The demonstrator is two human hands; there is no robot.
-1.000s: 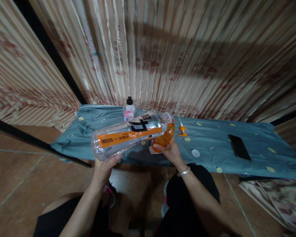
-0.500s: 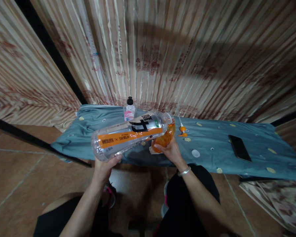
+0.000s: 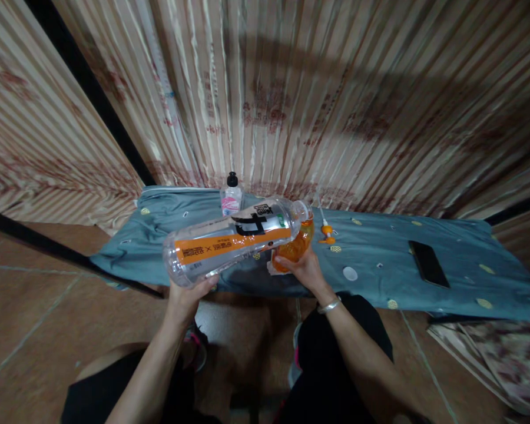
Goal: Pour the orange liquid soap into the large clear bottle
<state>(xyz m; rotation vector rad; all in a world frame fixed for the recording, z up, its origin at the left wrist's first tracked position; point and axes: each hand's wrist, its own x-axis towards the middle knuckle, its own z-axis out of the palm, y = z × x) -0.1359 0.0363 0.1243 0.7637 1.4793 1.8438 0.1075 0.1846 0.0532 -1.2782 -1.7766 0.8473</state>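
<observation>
A large clear plastic drink bottle with an orange and silver label lies tilted, its mouth toward the right. My left hand grips its base end from below. The bottle's mouth meets the top of an orange see-through bottle. Around that orange bottle my right hand is closed, a silver bracelet at the wrist. Whether liquid passes between the two, I cannot tell. An orange pump head with a thin clear tube lies to the right, and a white round cap rests nearer me.
A small clear bottle with a black cap stands at the back of the bench covered in teal cloth. On the right lies a black phone. Striped curtains hang behind, and dark metal poles frame the left side.
</observation>
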